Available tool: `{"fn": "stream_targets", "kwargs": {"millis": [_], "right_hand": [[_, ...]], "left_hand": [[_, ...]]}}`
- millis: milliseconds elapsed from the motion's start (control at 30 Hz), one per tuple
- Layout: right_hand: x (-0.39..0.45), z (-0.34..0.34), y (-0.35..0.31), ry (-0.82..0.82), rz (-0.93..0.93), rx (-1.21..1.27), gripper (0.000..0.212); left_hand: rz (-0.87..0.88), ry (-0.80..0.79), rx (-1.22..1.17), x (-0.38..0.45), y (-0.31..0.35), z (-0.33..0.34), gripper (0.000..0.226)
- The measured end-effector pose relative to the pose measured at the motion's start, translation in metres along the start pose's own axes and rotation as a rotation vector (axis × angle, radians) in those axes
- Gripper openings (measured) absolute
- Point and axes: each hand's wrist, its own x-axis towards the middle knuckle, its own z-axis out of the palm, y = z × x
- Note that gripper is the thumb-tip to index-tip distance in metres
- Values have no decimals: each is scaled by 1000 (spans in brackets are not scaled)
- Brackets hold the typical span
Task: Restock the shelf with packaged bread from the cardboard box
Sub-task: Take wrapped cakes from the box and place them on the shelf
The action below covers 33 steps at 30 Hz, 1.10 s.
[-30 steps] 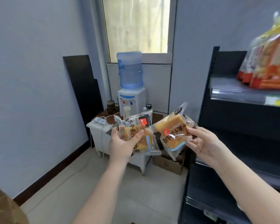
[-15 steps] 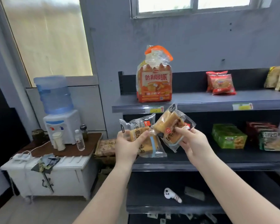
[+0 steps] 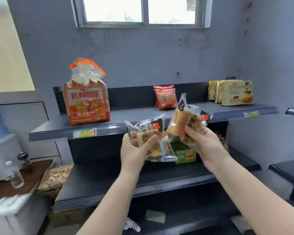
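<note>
My left hand (image 3: 134,150) grips a clear packet of sliced bread (image 3: 151,141) with black lettering. My right hand (image 3: 203,143) grips a second, similar bread packet (image 3: 182,119), tilted upright. Both packets hang in front of the dark grey shelf unit, between its top shelf (image 3: 134,116) and middle shelf (image 3: 109,173). The cardboard box is out of view.
The top shelf carries a tall orange bread bag (image 3: 86,99), red packets (image 3: 165,97) and beige packets (image 3: 232,92). A green box (image 3: 185,153) sits on the middle shelf behind my hands. A brown side table (image 3: 19,177) with a bottle (image 3: 15,175) stands left.
My view has swung right from the water dispenser corner to face the shelf head-on. Both hands kept their packets and rose toward the top shelf; the right packet tilted upright.
</note>
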Motion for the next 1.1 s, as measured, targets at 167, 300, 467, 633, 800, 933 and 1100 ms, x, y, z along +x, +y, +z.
{"fn": "stream_targets", "kwargs": {"millis": [167, 300, 467, 633, 800, 933, 1100], "right_hand": [[46, -44, -14, 28, -93, -33, 88], [97, -68, -18, 77, -195, -159, 59], [179, -92, -26, 120, -279, -368, 53], [257, -106, -41, 73, -420, -688, 46], [326, -128, -45, 82, -555, -1148, 61], [387, -143, -48, 9, -520, -1421, 66], [472, -152, -38, -138, -514, -1638, 75]], "left_hand": [[69, 26, -4, 39, 0, 35, 45], [62, 38, -44, 87, -6, 58, 48], [87, 66, -166, 154, -15, 92, 37], [111, 83, -204, 217, -28, 128, 28], [79, 111, -242, 265, -40, 165, 28], [33, 134, -287, 295, -45, 197, 31], [-12, 185, -357, 320, -50, 240, 32]]}}
